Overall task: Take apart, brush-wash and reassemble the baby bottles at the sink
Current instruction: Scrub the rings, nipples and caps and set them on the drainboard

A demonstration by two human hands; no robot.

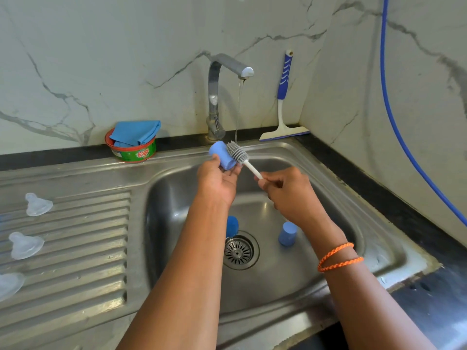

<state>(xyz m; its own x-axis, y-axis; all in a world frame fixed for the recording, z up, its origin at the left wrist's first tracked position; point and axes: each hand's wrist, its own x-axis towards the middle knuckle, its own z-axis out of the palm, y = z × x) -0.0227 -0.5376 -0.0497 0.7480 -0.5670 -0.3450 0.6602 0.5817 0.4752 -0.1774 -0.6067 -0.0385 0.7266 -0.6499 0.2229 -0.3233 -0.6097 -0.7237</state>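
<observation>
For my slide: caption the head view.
Left hand holds blue cap; right hand scrubs it with brush under running tap.

Three blue caps (222, 155) (232, 226) (287, 233); three clear teats (38, 204) (25, 245) (10, 284); one brush (237, 154); one squeegee (284, 102); one soap tub (132, 150); one cloth (135, 132).

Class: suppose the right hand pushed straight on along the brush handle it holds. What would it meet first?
Probably the light-blue plastic cap that the left hand holds; the grey silicone brush already touches it, though depth is uncertain.

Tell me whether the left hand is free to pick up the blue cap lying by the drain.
Probably not yet: the left hand already grips a blue cap under the tap. The cap by the drain lies uncovered.
</observation>
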